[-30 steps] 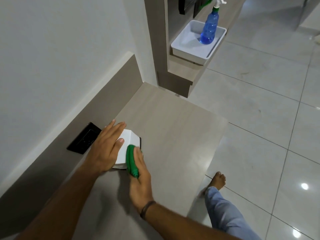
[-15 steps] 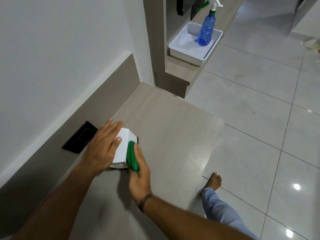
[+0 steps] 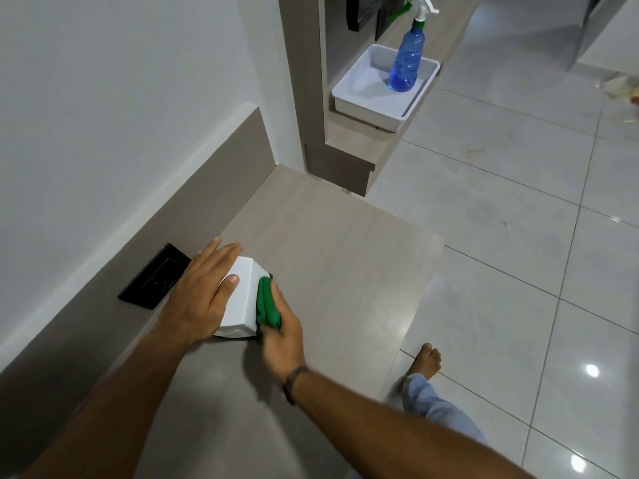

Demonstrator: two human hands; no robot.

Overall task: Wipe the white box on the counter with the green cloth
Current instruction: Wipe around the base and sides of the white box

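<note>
The white box (image 3: 242,299) stands on the beige counter (image 3: 332,257) close to the wall. My left hand (image 3: 198,293) lies flat over its top and left side, thumb on the top face, holding it still. My right hand (image 3: 281,331) presses the folded green cloth (image 3: 267,304) against the box's right side. The box's left side and part of its top are hidden under my left hand.
A black wall socket (image 3: 155,276) sits on the backsplash just left of the box. Farther back a white tray (image 3: 366,105) holds a blue spray bottle (image 3: 406,63) on a lower shelf. The counter's right edge drops to a tiled floor, where my bare foot (image 3: 427,361) stands.
My right hand with the green cloth has slid slightly along the box's right side. My left hand stays on the box.
</note>
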